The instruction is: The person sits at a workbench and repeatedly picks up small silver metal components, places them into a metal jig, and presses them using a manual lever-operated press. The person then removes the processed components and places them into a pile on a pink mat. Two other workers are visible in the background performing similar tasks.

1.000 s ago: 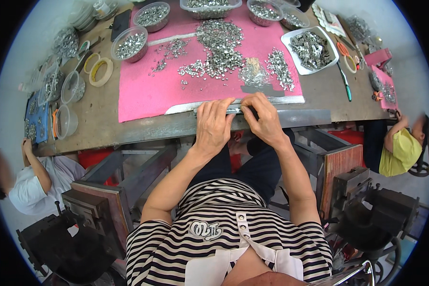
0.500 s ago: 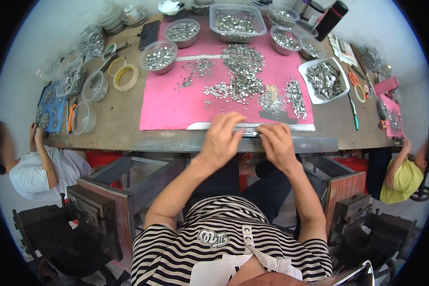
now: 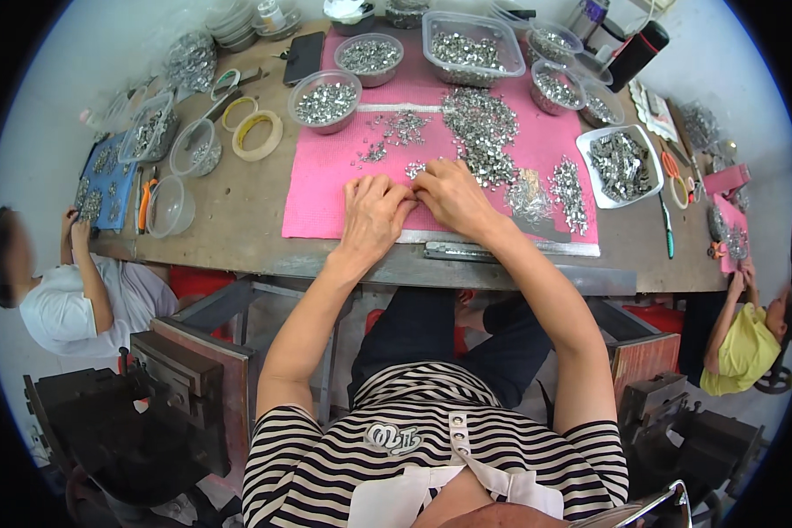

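Note:
Over the pink mat [image 3: 317, 194], my left hand [image 3: 374, 216] and my right hand [image 3: 453, 198] meet, fingertips almost touching. Both sets of fingers are curled and closed; whatever they pinch is too small and hidden to name. Just beyond them lie a few small shiny metal pieces [image 3: 415, 168], beside a large heap of the same pieces [image 3: 484, 128]. A narrow dark metal bar [image 3: 458, 253] lies along the table's front edge, below my right wrist, with neither hand on it. Thin silvery pieces [image 3: 528, 198] lie right of my right hand.
Plastic tubs of metal pieces, such as a large rectangular tub [image 3: 471, 75], line the back. A white tray [image 3: 620, 195] stands right, tape rolls [image 3: 257, 136] left. A grey metal edge [image 3: 581, 282] runs along the table's front. One person [image 3: 97, 299] sits left, another [image 3: 746, 348] right.
Both hands have left the metal bar at the front edge and moved forward onto the mat, their fingertips brought together. The bar stays behind at the edge. The view has shifted slightly.

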`<state>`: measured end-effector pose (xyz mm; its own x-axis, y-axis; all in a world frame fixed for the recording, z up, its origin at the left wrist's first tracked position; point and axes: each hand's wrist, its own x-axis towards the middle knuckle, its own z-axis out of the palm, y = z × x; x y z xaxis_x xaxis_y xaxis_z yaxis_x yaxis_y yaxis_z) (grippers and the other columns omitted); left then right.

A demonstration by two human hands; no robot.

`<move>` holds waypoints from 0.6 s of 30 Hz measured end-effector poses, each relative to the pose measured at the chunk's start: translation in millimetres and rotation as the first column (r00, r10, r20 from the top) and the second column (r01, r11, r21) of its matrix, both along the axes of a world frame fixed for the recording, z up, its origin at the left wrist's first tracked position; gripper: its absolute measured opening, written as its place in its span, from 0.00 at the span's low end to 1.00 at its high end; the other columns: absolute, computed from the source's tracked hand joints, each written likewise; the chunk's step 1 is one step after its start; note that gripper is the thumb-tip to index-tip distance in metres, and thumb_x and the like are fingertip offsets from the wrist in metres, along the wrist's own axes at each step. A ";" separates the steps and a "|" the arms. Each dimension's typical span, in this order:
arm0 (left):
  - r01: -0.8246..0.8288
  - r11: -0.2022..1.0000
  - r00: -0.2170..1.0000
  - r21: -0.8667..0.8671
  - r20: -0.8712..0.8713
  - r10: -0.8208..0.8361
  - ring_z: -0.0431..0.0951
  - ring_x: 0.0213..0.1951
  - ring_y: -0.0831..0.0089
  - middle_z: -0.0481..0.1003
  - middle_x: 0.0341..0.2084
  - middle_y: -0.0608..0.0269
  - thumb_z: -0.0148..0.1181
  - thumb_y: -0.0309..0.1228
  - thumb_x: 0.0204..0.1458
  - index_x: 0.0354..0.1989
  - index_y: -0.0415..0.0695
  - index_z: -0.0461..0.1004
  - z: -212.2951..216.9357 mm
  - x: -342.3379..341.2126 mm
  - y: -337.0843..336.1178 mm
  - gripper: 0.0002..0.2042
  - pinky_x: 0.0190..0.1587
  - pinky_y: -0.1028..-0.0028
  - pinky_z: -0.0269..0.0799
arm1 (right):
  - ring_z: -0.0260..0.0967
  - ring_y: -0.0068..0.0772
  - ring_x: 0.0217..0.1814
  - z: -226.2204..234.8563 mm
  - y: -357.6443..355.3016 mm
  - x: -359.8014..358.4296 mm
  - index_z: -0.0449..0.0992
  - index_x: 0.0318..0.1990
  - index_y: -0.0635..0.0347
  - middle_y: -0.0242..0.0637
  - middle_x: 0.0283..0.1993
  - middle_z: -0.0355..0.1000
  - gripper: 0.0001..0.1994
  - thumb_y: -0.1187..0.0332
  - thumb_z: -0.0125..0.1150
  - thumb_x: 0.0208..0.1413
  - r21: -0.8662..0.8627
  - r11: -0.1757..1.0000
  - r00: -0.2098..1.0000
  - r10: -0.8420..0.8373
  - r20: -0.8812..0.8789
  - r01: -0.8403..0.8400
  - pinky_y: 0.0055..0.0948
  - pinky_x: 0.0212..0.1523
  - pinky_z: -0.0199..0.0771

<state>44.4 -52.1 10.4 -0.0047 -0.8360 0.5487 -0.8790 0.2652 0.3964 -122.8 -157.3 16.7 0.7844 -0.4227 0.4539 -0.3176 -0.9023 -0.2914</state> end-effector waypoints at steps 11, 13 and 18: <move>0.079 0.996 0.996 0.050 0.025 -0.080 0.74 0.42 0.65 0.73 0.33 0.66 0.67 0.29 0.56 0.36 0.48 0.81 6.0 1.2 13.8 0.03 0.57 0.55 0.57 | 0.73 0.43 0.41 35.0 54.0 -66.5 0.80 0.38 0.61 0.39 0.36 0.75 0.04 0.75 0.68 0.55 0.269 0.963 0.994 -0.019 0.105 -0.010 0.39 0.44 0.68; 0.083 0.995 0.995 0.050 0.044 -0.085 0.74 0.41 0.66 0.73 0.32 0.67 0.67 0.29 0.56 0.36 0.48 0.81 6.2 0.9 13.5 0.03 0.58 0.55 0.57 | 0.73 0.43 0.41 36.5 69.1 -72.9 0.79 0.38 0.62 0.39 0.38 0.75 0.04 0.75 0.67 0.56 0.322 0.946 0.994 -0.068 0.084 0.038 0.39 0.45 0.68; 0.103 0.993 0.990 0.055 0.087 -0.107 0.74 0.42 0.66 0.74 0.32 0.66 0.67 0.29 0.56 0.36 0.47 0.80 9.0 3.2 15.1 0.03 0.57 0.57 0.58 | 0.72 0.45 0.41 24.4 80.5 -79.3 0.78 0.38 0.64 0.41 0.39 0.74 0.05 0.78 0.66 0.56 0.302 0.951 0.983 -0.113 0.144 0.065 0.39 0.45 0.70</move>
<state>47.6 -36.9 19.5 -0.1412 -0.8549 0.4992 -0.8798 0.3396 0.3327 -202.1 -76.8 41.1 0.6662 -0.6210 0.4130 -0.3210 -0.7386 -0.5928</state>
